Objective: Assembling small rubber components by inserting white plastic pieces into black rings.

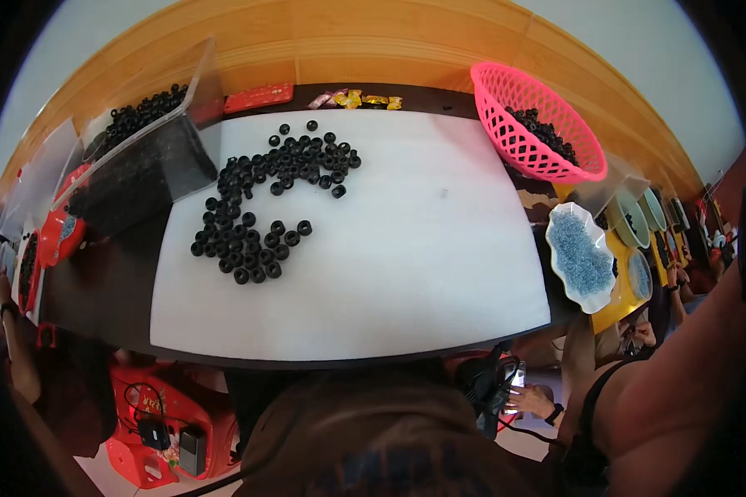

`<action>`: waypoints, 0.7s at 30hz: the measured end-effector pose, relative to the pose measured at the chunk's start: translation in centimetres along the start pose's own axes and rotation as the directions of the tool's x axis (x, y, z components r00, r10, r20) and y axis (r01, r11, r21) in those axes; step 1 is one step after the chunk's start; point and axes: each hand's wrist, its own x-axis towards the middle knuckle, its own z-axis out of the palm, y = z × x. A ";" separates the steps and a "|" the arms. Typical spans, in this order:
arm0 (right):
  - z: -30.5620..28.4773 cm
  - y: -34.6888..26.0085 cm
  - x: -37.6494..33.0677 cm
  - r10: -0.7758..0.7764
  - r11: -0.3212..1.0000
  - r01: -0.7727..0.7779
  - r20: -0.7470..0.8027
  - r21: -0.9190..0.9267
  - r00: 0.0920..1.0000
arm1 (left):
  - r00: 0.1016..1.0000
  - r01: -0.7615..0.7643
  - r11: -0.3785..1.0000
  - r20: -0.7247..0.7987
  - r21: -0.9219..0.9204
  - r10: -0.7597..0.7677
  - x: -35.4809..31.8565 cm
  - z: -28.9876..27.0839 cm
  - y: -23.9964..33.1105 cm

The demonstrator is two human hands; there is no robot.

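Note:
Neither of my hands shows. My right forearm (680, 373) rises large along the right rim, and its hand is beyond the picture. What seems to be my left arm (54, 439) runs along the dark lower left rim, its hand also unseen. In front of me a white foam mat (406, 273) covers the middle of the table. Many black round beads (253, 240) with holes lie loose on its left half, in two joined clusters. A tiny clear piece (444, 192) rests alone on the right half.
A clear bin (178, 157) of black beads stands left, a pink basket (539, 124) of them far right. A white scalloped dish (582, 258) holds pale blue beads. Wrapped sweets (352, 100) and a red packet (259, 98) lie behind the mat. Another person's hand (532, 401) holds a phone.

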 end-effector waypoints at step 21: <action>-10.5 -7.2 -3.0 -0.226 0.961 0.191 -0.175 -0.198 0.958 | 1.000 0.015 0.999 -0.010 -0.047 -0.015 -0.4 -2.5 0.0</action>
